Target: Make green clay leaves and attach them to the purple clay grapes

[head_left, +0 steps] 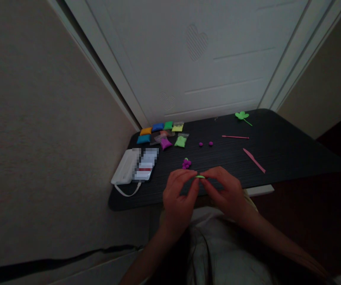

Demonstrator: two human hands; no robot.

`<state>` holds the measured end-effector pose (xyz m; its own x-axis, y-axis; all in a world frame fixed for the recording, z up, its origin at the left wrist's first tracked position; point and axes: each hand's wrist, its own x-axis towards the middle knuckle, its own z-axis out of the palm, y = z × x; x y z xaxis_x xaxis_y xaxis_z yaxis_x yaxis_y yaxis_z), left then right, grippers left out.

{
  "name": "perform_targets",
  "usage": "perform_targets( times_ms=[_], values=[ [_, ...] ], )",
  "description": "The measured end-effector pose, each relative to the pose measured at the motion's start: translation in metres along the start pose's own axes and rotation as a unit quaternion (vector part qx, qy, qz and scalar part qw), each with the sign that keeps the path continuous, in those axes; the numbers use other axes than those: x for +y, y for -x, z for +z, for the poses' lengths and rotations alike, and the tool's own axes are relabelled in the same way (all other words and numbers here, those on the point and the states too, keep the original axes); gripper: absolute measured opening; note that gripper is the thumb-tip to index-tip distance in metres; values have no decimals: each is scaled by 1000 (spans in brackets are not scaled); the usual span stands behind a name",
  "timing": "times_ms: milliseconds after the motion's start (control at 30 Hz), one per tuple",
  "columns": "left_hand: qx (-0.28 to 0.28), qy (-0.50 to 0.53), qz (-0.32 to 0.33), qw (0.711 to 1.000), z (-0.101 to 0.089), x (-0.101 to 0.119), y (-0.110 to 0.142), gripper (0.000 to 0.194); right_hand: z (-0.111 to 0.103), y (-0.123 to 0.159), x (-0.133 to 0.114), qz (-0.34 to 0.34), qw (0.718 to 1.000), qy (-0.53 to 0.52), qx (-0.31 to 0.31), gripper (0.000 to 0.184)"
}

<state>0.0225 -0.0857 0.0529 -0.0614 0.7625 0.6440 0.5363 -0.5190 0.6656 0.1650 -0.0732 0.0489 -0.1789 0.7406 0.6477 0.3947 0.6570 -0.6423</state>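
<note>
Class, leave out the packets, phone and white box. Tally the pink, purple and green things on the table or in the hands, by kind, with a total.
Pink tools: 2 (stick, knife)
Loose purple balls: 2
Purple cluster: 1
Green flower: 1
Held green piece: 1
Total: 7
</note>
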Motion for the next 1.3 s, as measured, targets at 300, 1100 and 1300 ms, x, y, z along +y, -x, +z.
perform_targets(
  times_ms=[300,1100,1300],
  values=[
    [-12,39,-35,999,0,1,1,13,0,-2,-1,6,1000,-16,4,12],
    [-29,18,3,999,1,-2,3,16,0,-1,0,-23,999,-14,44,13],
    [-19,-1,29,999,1,-1,1,15,-1,-1,3,-38,998,-4,50,15]
  ],
)
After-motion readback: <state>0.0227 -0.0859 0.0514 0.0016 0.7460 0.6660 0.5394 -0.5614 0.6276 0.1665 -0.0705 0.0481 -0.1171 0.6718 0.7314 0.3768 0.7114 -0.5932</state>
